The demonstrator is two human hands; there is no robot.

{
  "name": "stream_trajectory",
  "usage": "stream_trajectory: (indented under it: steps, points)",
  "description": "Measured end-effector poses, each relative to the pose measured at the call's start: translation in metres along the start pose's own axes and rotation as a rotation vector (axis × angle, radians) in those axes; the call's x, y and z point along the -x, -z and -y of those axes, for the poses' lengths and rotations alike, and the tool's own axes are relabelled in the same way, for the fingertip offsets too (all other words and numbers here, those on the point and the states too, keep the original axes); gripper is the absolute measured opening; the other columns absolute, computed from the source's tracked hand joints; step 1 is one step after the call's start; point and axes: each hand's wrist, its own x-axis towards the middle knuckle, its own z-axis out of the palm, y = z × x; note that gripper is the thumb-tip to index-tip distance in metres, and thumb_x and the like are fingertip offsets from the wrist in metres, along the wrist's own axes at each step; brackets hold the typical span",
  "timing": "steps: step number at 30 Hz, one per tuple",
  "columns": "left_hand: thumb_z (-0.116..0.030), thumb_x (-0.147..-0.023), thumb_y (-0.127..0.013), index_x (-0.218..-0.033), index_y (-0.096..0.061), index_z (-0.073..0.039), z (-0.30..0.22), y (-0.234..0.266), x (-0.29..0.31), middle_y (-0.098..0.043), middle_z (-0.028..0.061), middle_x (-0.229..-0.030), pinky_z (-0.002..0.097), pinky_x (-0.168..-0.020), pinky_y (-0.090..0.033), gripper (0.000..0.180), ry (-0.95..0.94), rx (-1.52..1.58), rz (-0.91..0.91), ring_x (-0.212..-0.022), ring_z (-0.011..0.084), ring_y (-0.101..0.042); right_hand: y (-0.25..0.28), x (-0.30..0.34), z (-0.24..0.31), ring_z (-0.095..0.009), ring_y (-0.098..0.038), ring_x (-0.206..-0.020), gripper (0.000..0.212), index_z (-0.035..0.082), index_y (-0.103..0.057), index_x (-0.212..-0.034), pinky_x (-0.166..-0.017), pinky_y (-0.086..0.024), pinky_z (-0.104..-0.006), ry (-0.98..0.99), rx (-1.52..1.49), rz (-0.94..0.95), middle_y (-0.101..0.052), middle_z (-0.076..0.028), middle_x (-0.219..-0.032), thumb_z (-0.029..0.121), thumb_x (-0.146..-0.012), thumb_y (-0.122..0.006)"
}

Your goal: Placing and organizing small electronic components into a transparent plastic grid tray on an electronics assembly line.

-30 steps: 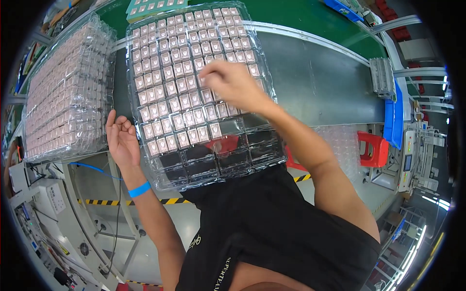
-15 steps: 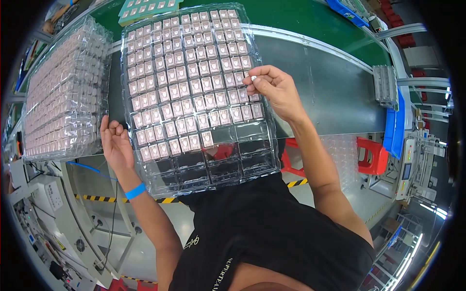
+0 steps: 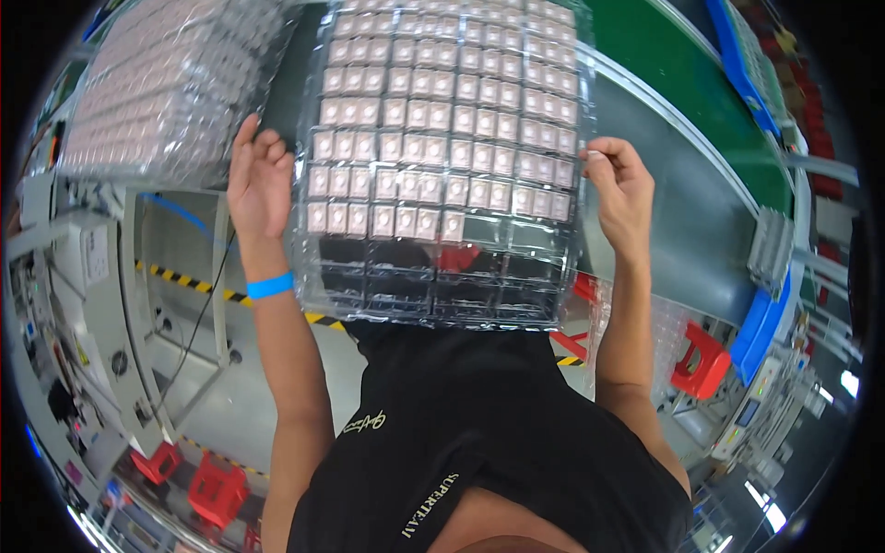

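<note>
Black shirt: your torso (image 3: pixel 479 396) sits right behind the tray's near edge, so the work probably stays within short reach of both arms.
Clear tray: the clear plastic tray (image 3: pixel 406 321) lies in front of you between both hands, its near part jutting over the table's edge toward you; that overhang likely brings the rows closer.
Left hand: your left hand (image 3: pixel 261 189), blue band (image 3: pixel 270 285) at the wrist, rests beside the tray's left edge. The fingers are loosely curled and open, gripping nothing visible; it seems placed to steady that side, though whether it bears any weight you cannot tell from here.
Right hand: your right hand (image 3: pixel 621 198) is at the right rim, thumb and index closed in a pinch. A pale speck shows at the tips, too small to tell whether it is something held.
Pale pieces: the pale pink pieces (image 3: pixel 406 222) sit one per pocket, apparently so they keep apart and face alike; the last row stops partway across.
Loaded stack: the stack of filled trays (image 3: pixel 166 92) stands on your left, perhaps to leave your right arm room.
Table: the dark table (image 3: pixel 687 189) carries the tray, with a green surface (image 3: pixel 664 55) beyond its metal rail.
</note>
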Motion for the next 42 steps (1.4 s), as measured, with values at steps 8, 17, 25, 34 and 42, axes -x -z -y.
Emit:
stream_trajectory:
  steps: [8,17,25,34,42]
  points:
    - [-0.019,-0.100,-0.047,-0.133,-0.047,-0.004,-0.002,-0.003,0.005,-0.061,0.0113,-0.105,0.0301,-0.078,-0.045,0.036,-0.002,-0.017,-0.031,-0.089,0.0159,-0.053,-0.028,0.006,0.016,-0.004,-0.051,-0.077,0.010,-0.002,-0.062,-0.098,-0.067,-0.043,-0.0210,0.005,0.143,0.115,-0.063,-0.001,-0.089,0.004,-0.093,-0.056]
    - [-0.020,-0.099,-0.048,-0.134,-0.047,-0.003,-0.003,-0.002,0.003,-0.061,0.0116,-0.105,0.0317,-0.079,-0.048,0.038,0.008,0.021,-0.001,-0.090,0.0170,-0.056,-0.056,0.016,0.024,-0.009,-0.055,-0.077,0.015,-0.004,-0.064,-0.099,-0.070,-0.046,-0.0243,0.039,0.241,0.172,-0.061,-0.005,-0.084,-0.001,-0.085,-0.062]
    - [-0.018,-0.100,-0.047,-0.136,-0.045,-0.002,-0.002,-0.002,0.003,-0.060,0.0128,-0.107,0.0301,-0.079,-0.047,0.040,0.019,0.049,0.017,-0.092,0.0176,-0.055,-0.061,0.013,0.027,-0.007,-0.055,-0.073,0.011,-0.005,-0.062,-0.094,-0.067,-0.046,-0.0226,-0.024,0.242,0.149,-0.062,-0.003,-0.080,0.001,-0.085,-0.063]
    - [-0.013,-0.099,-0.047,-0.128,-0.051,0.000,-0.015,-0.023,0.012,-0.061,0.0119,-0.106,0.0299,-0.081,-0.049,0.033,-0.018,-0.415,0.019,-0.089,0.0162,-0.057,-0.075,0.010,0.035,-0.013,-0.058,-0.069,0.012,-0.004,-0.063,-0.090,-0.067,-0.047,-0.0265,0.094,0.376,0.167,-0.064,-0.008,-0.078,0.006,-0.083,-0.064]
    - [0.008,-0.074,-0.056,-0.098,-0.071,-0.008,-0.017,-0.075,0.053,-0.060,0.0081,-0.103,0.0382,-0.086,-0.043,0.033,-0.409,-1.827,0.378,-0.100,0.0295,-0.049,-0.067,0.013,0.024,-0.011,-0.055,-0.067,0.010,-0.002,-0.064,-0.091,-0.064,-0.047,-0.0263,0.198,0.484,-0.008,-0.062,-0.006,-0.077,0.003,-0.083,-0.065]
